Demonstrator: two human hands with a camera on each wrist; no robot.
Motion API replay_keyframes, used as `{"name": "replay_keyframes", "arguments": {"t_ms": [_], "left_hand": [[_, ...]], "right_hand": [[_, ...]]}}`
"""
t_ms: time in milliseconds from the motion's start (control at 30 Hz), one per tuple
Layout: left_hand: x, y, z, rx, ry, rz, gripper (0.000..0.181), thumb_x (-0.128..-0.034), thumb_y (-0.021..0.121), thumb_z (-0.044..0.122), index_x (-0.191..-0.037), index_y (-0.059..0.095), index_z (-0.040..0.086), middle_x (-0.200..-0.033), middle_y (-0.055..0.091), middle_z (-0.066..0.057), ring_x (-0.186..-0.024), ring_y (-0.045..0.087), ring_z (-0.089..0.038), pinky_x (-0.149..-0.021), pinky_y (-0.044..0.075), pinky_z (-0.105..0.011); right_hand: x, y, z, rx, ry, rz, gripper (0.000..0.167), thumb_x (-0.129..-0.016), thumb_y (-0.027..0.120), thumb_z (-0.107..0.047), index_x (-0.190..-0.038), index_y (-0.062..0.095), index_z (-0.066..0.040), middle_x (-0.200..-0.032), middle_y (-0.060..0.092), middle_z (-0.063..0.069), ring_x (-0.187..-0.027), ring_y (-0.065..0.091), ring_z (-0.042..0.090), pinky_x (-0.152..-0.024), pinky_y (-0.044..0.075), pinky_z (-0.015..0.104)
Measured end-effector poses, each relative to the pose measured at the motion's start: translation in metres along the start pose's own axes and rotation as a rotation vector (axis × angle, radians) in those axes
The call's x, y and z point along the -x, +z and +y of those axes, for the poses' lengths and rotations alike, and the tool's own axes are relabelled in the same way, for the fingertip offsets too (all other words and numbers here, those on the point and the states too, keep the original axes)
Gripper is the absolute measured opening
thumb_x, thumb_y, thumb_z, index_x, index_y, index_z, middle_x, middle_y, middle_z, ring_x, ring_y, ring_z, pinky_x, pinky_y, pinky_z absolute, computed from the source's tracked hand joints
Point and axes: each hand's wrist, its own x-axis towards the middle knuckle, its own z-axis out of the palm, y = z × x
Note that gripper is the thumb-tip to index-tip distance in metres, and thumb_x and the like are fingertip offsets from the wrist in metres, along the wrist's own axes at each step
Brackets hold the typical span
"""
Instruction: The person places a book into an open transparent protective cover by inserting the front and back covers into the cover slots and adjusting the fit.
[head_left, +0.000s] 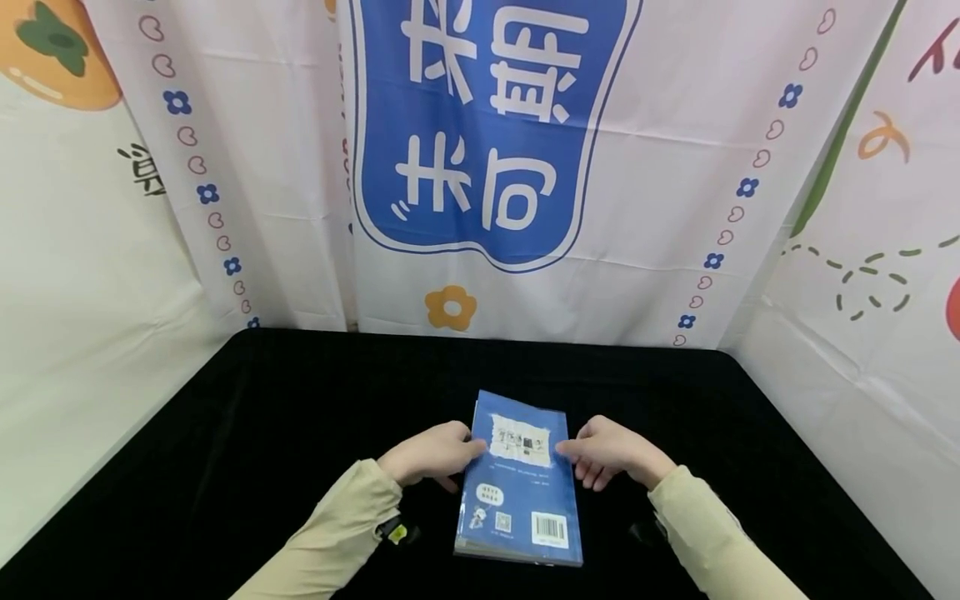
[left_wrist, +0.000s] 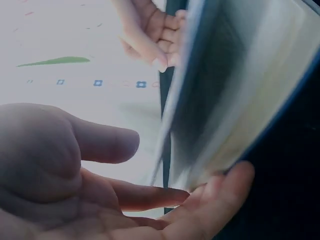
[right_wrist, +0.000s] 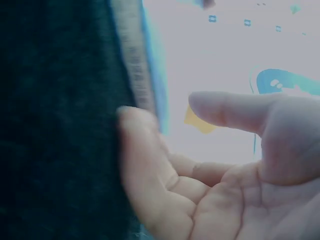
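Note:
A blue paperback book [head_left: 517,500] lies between both hands over the black-covered table, its barcode side facing up. My left hand [head_left: 435,452] holds its left edge, thumb above the cover and fingers lower down. Seen from the left wrist, the covers gape apart at that edge, with pages [left_wrist: 270,85] between, and the fingers of the left hand [left_wrist: 115,185] curl beneath. My right hand [head_left: 618,452] is at the opposite edge. In the right wrist view the right hand [right_wrist: 220,170] has curled fingers against the printed spine [right_wrist: 134,60]; its thumb stands off from the cover.
Black cloth covers the table [head_left: 300,400] around the book. White printed curtains [head_left: 285,208] hang behind it and on both sides, the back one bearing a large blue sign [head_left: 480,125]. Dark straps with small devices sit at both wrists.

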Motion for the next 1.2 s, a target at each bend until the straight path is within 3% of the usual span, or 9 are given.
{"name": "replay_keyframes", "arguments": {"t_ms": [167,333,500,633,867,1000,1100,1200], "left_hand": [[-0.001,-0.010,0.002,0.134,-0.034,-0.029,0.039,-0.1036,0.052,0.026,-0.118,0.055,-0.010,-0.103,0.061,-0.015,-0.106,0.060,-0.039,-0.075,0.056,-0.048],[-0.008,-0.014,-0.004,0.326,-0.073,-0.087,0.052,-0.1040,0.050,0.033,-0.132,0.048,-0.012,-0.118,0.056,-0.024,-0.109,0.059,-0.040,-0.080,0.054,-0.052],[-0.015,-0.019,-0.010,0.486,-0.146,-0.052,0.061,-0.1019,0.054,0.031,-0.139,0.033,-0.012,-0.122,0.050,-0.030,-0.105,0.059,-0.040,-0.078,0.054,-0.053],[-0.019,-0.021,-0.013,0.531,-0.188,-0.017,0.060,-0.1008,0.055,0.031,-0.136,0.032,-0.012,-0.120,0.052,-0.029,-0.105,0.058,-0.040,-0.079,0.054,-0.052],[-0.020,-0.012,-0.011,0.580,-0.183,0.006,0.068,-0.0989,0.056,0.027,-0.141,0.025,-0.016,-0.126,0.047,-0.031,-0.120,0.049,-0.042,-0.091,0.048,-0.051],[-0.022,-0.009,-0.012,0.605,-0.159,0.013,0.069,-0.0989,0.055,0.025,-0.142,0.022,-0.017,-0.122,0.049,-0.028,-0.114,0.052,-0.038,-0.092,0.047,-0.049],[-0.024,-0.008,-0.013,0.637,-0.134,0.011,0.041,-0.0982,0.054,0.022,-0.120,0.044,-0.012,-0.103,0.053,-0.018,-0.096,0.056,-0.029,-0.084,0.049,-0.042],[-0.026,-0.005,-0.015,0.691,-0.110,0.006,0.021,-0.0977,0.052,0.019,-0.094,0.050,-0.001,-0.089,0.053,-0.012,-0.083,0.056,-0.024,-0.074,0.050,-0.036]], "right_hand": [[0.005,-0.015,0.002,-0.225,0.015,-0.079,0.035,-0.096,0.064,-0.025,-0.098,0.067,0.010,-0.080,0.068,0.019,-0.066,0.069,0.025,-0.063,0.059,0.038],[0.011,-0.029,0.018,-0.556,0.059,-0.223,0.057,-0.101,0.057,-0.025,-0.131,0.042,0.020,-0.105,0.066,0.029,-0.097,0.067,0.039,-0.083,0.055,0.046],[0.012,-0.036,0.031,-0.829,0.104,-0.351,0.064,-0.103,0.052,-0.026,-0.139,0.026,0.019,-0.122,0.056,0.036,-0.115,0.057,0.044,-0.099,0.045,0.050],[0.011,-0.040,0.036,-0.978,0.115,-0.440,0.067,-0.103,0.049,-0.027,-0.144,0.019,0.018,-0.133,0.045,0.039,-0.123,0.049,0.044,-0.106,0.036,0.051],[0.010,-0.040,0.035,-1.073,0.131,-0.501,0.072,-0.103,0.047,-0.027,-0.146,0.010,0.018,-0.141,0.030,0.042,-0.129,0.043,0.046,-0.110,0.031,0.050],[0.010,-0.039,0.034,-1.087,0.141,-0.496,0.072,-0.103,0.046,-0.027,-0.146,0.010,0.017,-0.142,0.027,0.042,-0.129,0.041,0.046,-0.110,0.030,0.051],[0.010,-0.037,0.032,-1.086,0.144,-0.483,0.071,-0.103,0.047,-0.027,-0.146,0.011,0.017,-0.142,0.027,0.041,-0.129,0.041,0.045,-0.109,0.031,0.052],[0.010,-0.035,0.030,-1.084,0.148,-0.468,0.071,-0.103,0.048,-0.027,-0.146,0.013,0.017,-0.140,0.028,0.039,-0.127,0.043,0.044,-0.109,0.032,0.052]]}}
